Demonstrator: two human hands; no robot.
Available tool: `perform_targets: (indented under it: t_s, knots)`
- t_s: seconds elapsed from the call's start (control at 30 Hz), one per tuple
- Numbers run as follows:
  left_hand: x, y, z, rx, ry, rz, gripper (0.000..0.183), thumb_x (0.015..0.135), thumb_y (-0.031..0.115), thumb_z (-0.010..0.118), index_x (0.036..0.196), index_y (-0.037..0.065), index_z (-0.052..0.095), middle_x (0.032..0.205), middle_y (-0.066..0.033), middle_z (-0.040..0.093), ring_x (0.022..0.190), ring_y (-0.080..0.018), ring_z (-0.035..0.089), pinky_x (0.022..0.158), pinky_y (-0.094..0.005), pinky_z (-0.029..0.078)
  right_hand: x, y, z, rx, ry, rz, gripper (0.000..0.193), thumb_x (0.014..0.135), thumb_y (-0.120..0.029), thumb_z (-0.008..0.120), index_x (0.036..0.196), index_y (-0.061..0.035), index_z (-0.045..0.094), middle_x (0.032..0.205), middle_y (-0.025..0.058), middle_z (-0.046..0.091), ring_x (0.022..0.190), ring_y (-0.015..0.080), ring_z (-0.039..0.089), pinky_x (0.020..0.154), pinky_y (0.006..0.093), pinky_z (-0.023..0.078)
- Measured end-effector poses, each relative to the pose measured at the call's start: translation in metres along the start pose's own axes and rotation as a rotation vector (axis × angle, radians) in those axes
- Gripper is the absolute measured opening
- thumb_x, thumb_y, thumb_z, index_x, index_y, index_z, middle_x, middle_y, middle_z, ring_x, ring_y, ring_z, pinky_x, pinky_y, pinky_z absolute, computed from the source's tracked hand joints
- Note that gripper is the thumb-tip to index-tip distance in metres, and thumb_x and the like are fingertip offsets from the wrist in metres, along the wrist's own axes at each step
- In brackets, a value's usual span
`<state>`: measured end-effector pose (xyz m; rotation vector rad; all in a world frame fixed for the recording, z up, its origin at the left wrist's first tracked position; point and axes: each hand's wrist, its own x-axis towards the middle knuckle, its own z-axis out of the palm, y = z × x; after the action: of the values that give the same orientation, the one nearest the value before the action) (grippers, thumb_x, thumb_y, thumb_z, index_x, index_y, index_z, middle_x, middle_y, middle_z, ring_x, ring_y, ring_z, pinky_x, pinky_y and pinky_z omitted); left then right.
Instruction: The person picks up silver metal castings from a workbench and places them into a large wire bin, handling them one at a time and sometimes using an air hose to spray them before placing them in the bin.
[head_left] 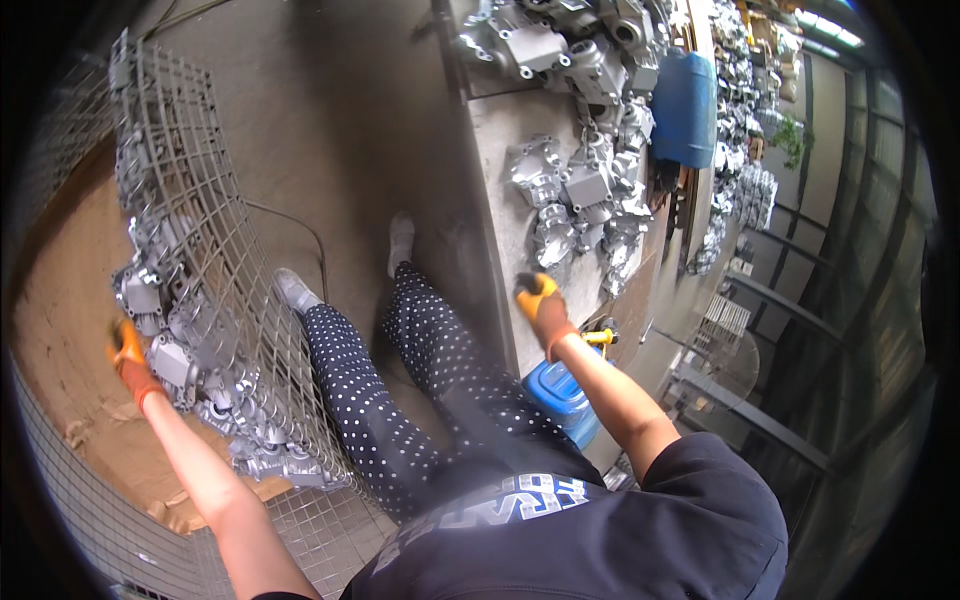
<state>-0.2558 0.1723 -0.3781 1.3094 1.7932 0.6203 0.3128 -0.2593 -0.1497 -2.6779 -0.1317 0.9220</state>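
Observation:
My left hand (130, 362), in an orange glove, is at the left inside a wire mesh cage (215, 150). It is beside a row of silver metal castings (172, 358) stacked along the cage wall. Its fingers look apart, with nothing visible between them. At the near edge of the workbench (505, 125), my right hand (543, 303) wears an orange and yellow glove with dark fingertips. Its fingers are curled in, and whatever they may hold is hidden. Just beyond it, more silver castings (587, 185) lie in a loose heap on the bench.
Brown cardboard (75, 270) lines the cage. A blue container (560, 395) with a yellow-handled tool (600, 337) by it stands below my right forearm. A blue drum (684, 110) is behind the castings. A cable (315, 235) lies on the floor near my feet.

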Motion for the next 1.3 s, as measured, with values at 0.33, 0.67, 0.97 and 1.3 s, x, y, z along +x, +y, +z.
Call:
perform_targets:
  t_s: [0.33, 0.67, 0.97, 1.3]
  knots:
    - [-0.144, 0.348, 0.208, -0.373, -0.39, 0.569, 0.04, 0.088, -0.001, 0.058, 0.128, 0.0, 0.052, 0.118, -0.0126, 0.062, 0.108, -0.0199, 0.059, 0.096, -0.0308, 0.047, 0.13, 0.148, -0.063, 0.579, 0.076, 0.732, 0.044, 0.085, -0.038, 0.063, 0.12, -0.0118, 0.059, 0.113, 0.0141, 0.061, 0.098, 0.026, 0.056, 0.081, 0.0403, 0.045]
    - [-0.35, 0.434, 0.553, 0.561, -1.102, 0.352, 0.074, 0.076, 0.04, 0.072, 0.137, 0.007, 0.046, 0.126, -0.0178, 0.059, 0.115, -0.0295, 0.058, 0.095, -0.0363, 0.045, 0.176, 0.142, -0.052, 0.122, -0.123, 0.875, 0.046, 0.085, -0.04, 0.059, 0.117, -0.0068, 0.062, 0.116, 0.0201, 0.063, 0.103, 0.0269, 0.06, 0.084, 0.0378, 0.047]
    - [-0.372, 0.359, 0.509, 0.268, -1.169, -0.205, 0.06, 0.073, 0.035, 0.08, 0.117, -0.001, 0.059, 0.092, -0.0045, 0.062, 0.072, -0.0124, 0.056, 0.061, -0.0258, 0.046, 0.12, 0.209, -0.082, 0.895, -0.18, 0.544, 0.031, 0.079, -0.014, 0.065, 0.108, -0.0059, 0.06, 0.088, 0.0055, 0.063, 0.073, 0.0174, 0.058, 0.063, 0.0316, 0.046]
    - [-0.406, 0.304, 0.451, -0.146, -1.177, -0.429, 0.068, 0.074, 0.015, 0.072, 0.132, -0.005, 0.043, 0.095, -0.0053, 0.059, 0.081, -0.0134, 0.057, 0.072, -0.0274, 0.047, 0.037, 0.013, -0.065, -0.232, 0.421, 0.02, 0.038, 0.07, -0.027, 0.072, 0.092, -0.0031, 0.053, 0.089, 0.023, 0.06, 0.081, 0.0413, 0.06, 0.073, 0.0459, 0.049]
